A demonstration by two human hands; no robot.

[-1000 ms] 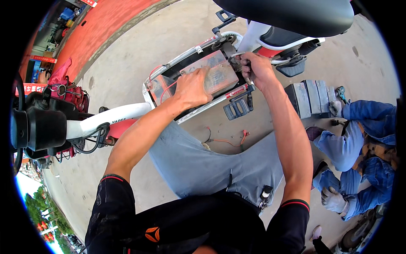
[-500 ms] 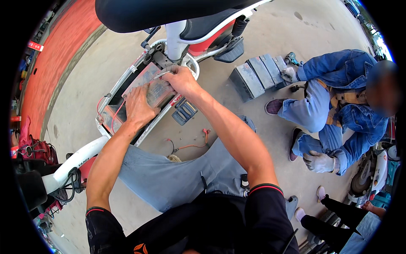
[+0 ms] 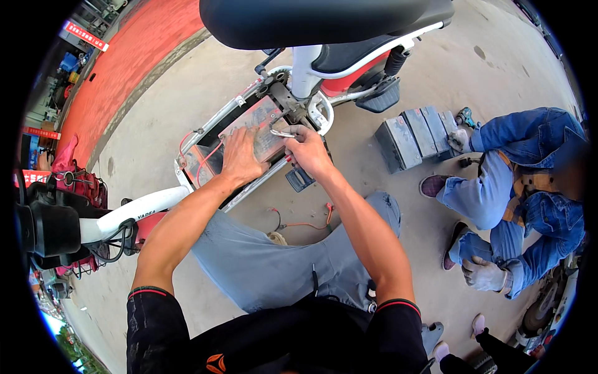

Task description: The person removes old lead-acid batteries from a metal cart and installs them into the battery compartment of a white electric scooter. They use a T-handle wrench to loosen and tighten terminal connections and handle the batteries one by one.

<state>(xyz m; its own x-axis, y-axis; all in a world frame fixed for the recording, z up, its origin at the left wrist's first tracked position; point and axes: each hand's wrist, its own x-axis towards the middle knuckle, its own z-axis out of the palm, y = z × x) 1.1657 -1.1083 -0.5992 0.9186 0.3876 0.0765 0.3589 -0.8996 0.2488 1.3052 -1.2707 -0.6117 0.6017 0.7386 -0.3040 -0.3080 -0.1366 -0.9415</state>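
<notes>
In the open white-framed bay (image 3: 232,107) of an electric bike lies a dusty grey-and-red battery (image 3: 261,115). My left hand (image 3: 242,159) rests on its top, fingers stretched out. Over the battery's right end, my right hand (image 3: 309,151) is closed around a small silvery metal tool (image 3: 282,133); its exact kind is hard to make out. Red wires (image 3: 208,163) run across the bay's left end, beside my left hand. Just outside the near rail, a black ribbed block (image 3: 300,181) lies partly hidden by my right forearm.
The bike's black seat (image 3: 311,22) overhangs the bay, and its pedal (image 3: 380,96) sticks out right. Several grey batteries (image 3: 408,140) stand on the ground near a crouching person (image 3: 523,187) in denim with gloves. A loose orange cable (image 3: 305,224) lies by my knee.
The whole view has shifted, so the bike appears farther right and lower. My right hand with the metal tool has drawn away from my left fingers, toward the near rail.
</notes>
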